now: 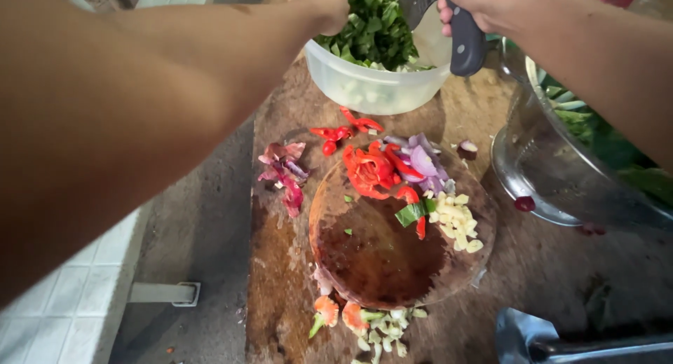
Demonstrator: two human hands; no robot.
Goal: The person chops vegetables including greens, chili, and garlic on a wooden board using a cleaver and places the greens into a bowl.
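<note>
My right hand [484, 3] grips a black-handled knife [465, 45], its blade angled into a translucent plastic bowl [371, 87] full of chopped green leaves [375, 24]. My left hand [324, 5] rests on the bowl's near-left rim, among the greens. Below the bowl lies a round, wet wooden chopping board [378, 255]. On its far edge sit sliced red chilli [371, 169], sliced purple onion [424, 161] and chopped garlic [457, 220].
A metal colander [561, 175] with green leaves stands at the right. Onion skins [284, 171] lie left of the board, vegetable trimmings [357, 320] at its near edge. A metal utensil [561, 343] lies bottom right. White floor tiles [63, 301] show at the left.
</note>
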